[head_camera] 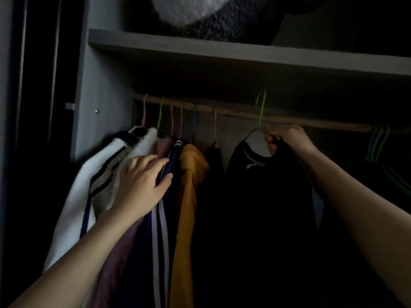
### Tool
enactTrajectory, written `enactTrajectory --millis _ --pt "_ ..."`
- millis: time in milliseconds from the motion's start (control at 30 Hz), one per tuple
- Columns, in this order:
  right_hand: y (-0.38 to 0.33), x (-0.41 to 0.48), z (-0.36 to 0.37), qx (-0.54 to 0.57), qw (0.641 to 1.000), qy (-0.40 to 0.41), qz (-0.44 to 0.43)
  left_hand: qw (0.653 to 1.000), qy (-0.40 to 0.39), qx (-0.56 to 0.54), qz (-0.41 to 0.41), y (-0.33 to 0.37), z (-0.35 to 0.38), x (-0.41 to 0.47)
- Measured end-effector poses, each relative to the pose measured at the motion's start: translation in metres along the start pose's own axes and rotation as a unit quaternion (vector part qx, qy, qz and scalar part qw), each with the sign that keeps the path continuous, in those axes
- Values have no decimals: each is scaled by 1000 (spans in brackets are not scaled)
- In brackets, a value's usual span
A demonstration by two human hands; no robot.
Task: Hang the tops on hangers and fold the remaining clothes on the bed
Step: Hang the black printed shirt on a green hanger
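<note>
R hand [287, 138] grips green hanger [262, 114], hook up, black top [255, 196] hanging vertical; L hand [142, 185] flat on hung clothes [189, 178].

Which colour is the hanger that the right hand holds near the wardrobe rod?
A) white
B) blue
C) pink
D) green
D: the right hand grips the shoulder of a green hanger, which carries a black top.
</note>
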State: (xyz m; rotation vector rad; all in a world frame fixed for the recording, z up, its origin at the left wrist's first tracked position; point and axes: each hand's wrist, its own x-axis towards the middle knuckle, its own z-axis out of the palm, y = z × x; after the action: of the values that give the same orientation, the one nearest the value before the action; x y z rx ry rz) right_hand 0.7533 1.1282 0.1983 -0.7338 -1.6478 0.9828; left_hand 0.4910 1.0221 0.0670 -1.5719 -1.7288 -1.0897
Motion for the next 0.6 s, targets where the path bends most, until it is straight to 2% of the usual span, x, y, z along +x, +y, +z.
enactTrajectory --millis 100,233,400,600 --pt "5 15 15 -22 1000 22 -2 1000 -27 11 2 -13 10 1" --pt "19 39 35 -17 999 31 0 1000 -20 22 11 -19 13 2" --pt "44 59 51 -48 999 14 6 999 -12 8 30 -20 17 3" --pt "64 59 71 -78 996 -2 -31 999 -5 32 44 -14 19 1"
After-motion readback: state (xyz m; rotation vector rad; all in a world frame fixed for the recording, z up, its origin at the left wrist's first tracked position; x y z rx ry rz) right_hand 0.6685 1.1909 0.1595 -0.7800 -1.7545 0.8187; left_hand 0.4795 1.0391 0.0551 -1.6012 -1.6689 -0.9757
